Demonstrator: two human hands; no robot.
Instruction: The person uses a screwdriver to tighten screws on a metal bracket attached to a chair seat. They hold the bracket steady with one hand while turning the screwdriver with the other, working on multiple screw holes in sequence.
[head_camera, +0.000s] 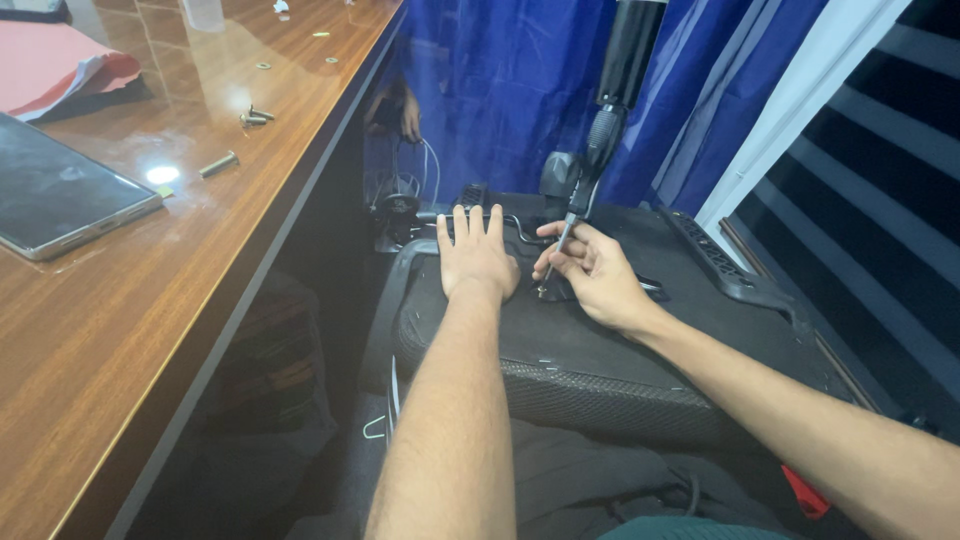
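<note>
An overturned black office chair seat (600, 340) lies in front of me, its underside up, with a black gas-lift column (625, 70) rising from the metal mechanism at its middle. My left hand (476, 255) rests flat on the seat underside, fingers spread, close to the black metal frame (520, 228). My right hand (590, 270) pinches a thin silver tool shaft (558, 248), its tip down on a screw at the mechanism plate (548, 292).
A glossy wooden table (150, 300) runs along the left, carrying a dark tablet (60, 195), red paper (60, 60) and several loose bolts (218, 163). Blue curtain (500, 90) hangs behind. A black armrest (725, 265) lies to the right of the seat.
</note>
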